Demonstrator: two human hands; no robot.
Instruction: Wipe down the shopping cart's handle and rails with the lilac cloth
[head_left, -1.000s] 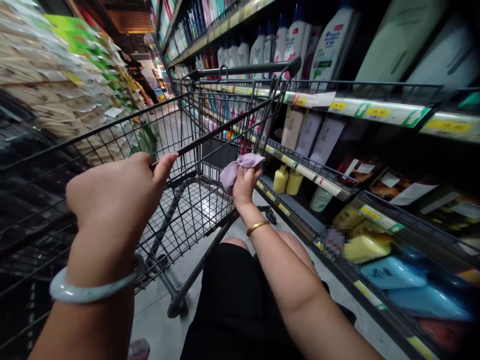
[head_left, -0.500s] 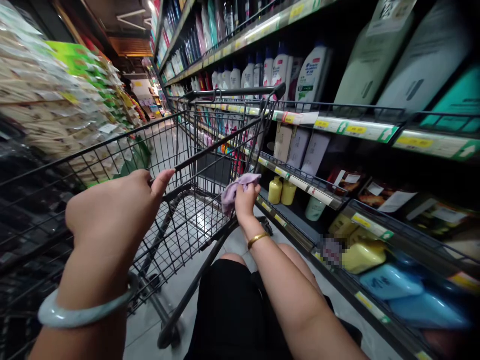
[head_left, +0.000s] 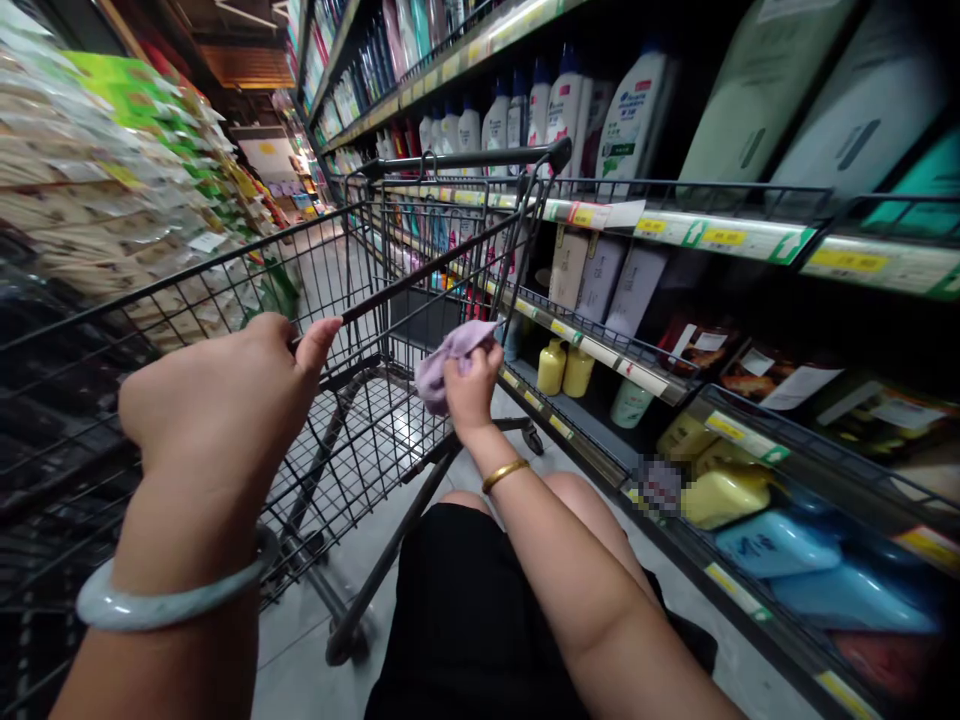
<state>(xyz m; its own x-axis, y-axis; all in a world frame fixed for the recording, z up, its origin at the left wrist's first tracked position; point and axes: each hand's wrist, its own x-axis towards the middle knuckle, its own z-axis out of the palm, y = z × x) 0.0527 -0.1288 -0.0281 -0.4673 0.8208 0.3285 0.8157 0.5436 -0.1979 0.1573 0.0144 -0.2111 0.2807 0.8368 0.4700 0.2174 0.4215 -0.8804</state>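
My right hand (head_left: 474, 388) is closed on a crumpled light purple cloth (head_left: 442, 368), which lies against the wire side of a dark metal shopping cart (head_left: 367, 400). The fingers pinch the fabric near the cart's far right corner, below its top rail. At the left, my left hand (head_left: 214, 385) is wrapped over the cart's near rim, with the thumb sticking out along the rail; its fingertips are hidden behind the hand. The cart's push handle (head_left: 469, 160) is at the far end. Bare wire mesh shows in the basket floor.
Shelves (head_left: 660, 225) of shampoo bottles and boxes run close along the right. Yellow bottles (head_left: 551, 368) and blue bottles (head_left: 780, 545) sit on the lowest shelf. Hanging packaged goods (head_left: 97, 190) line the left. My knees and black clothing are below, over a tiled floor.
My right hand has moved the cloth a little to the left along the cart's side. The left hand keeps its hold. The view has shifted slightly.
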